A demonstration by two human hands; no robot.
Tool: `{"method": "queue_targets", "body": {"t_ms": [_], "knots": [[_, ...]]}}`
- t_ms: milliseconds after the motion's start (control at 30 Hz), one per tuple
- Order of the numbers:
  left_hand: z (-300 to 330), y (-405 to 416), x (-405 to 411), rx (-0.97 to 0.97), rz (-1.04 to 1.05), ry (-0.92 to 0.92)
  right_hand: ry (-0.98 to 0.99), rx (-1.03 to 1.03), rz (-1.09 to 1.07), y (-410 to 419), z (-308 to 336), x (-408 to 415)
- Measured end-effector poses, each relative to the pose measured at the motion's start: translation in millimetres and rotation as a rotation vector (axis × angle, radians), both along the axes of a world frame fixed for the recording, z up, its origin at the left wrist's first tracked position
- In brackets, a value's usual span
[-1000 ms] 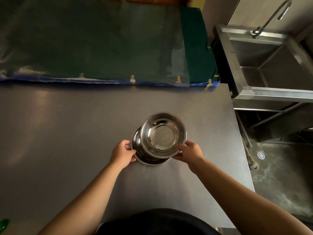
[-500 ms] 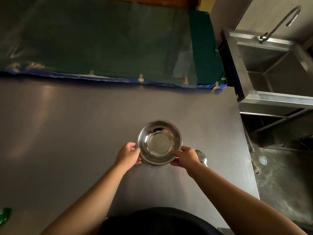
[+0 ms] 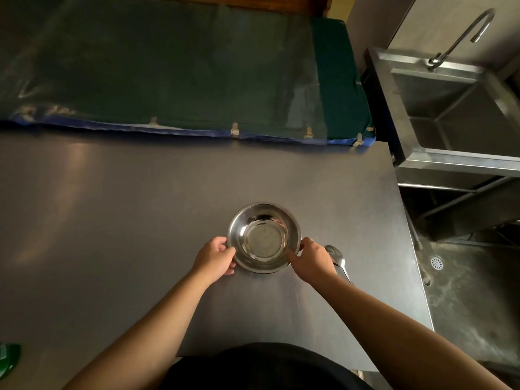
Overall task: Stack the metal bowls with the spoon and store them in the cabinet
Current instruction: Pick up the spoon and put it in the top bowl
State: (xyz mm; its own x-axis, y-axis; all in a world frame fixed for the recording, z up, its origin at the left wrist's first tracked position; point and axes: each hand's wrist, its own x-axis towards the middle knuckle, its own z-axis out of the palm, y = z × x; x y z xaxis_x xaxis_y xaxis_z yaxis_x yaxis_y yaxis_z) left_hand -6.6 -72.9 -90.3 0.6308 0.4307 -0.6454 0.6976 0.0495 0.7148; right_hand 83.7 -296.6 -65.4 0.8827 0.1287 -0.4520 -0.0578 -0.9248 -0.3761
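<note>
The stacked metal bowls [image 3: 264,237] rest on the steel table [image 3: 140,215], nested so that only the top bowl's shiny inside shows. My left hand [image 3: 215,257] grips the stack's left rim. My right hand [image 3: 311,258] grips the right rim, thumb on the inner edge. A metal spoon [image 3: 337,256] lies on the table just right of my right hand, its handle partly hidden behind my wrist. No cabinet is in view.
A green cloth under plastic [image 3: 168,74] covers the surface behind the table. A steel sink [image 3: 455,116] with a tap [image 3: 461,35] stands at the right, past the table's right edge. A green object [image 3: 9,358] sits at the lower left.
The upper bowl, tilted and offset a second ago, has dropped flush into the lower one. The spoon has come into view beside my right hand. Both hands stay on the rim.
</note>
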Motion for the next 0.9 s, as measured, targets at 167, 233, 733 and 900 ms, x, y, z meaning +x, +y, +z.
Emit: {"method": "queue_targets", "body": {"t_ms": [167,233,733,900], "knots": [[3.5,-0.9,-0.4,0.001,-0.027,0.002,0.024,0.007,-0.013,-9.6,-0.8,0.0],[5.4,-2.2,-0.2,0.003,-0.037,0.002,0.040,0.024,-0.027,-16.1,-1.3,-1.4],[11.9,-4.6,-9.5,0.022,-0.093,0.043,-0.017,-0.196,-0.091,-110.9,-18.4,-9.6],[13.7,-4.3,-9.0,0.037,-0.103,0.056,0.022,-0.220,-0.132,-118.3,-26.4,-9.3]]}}
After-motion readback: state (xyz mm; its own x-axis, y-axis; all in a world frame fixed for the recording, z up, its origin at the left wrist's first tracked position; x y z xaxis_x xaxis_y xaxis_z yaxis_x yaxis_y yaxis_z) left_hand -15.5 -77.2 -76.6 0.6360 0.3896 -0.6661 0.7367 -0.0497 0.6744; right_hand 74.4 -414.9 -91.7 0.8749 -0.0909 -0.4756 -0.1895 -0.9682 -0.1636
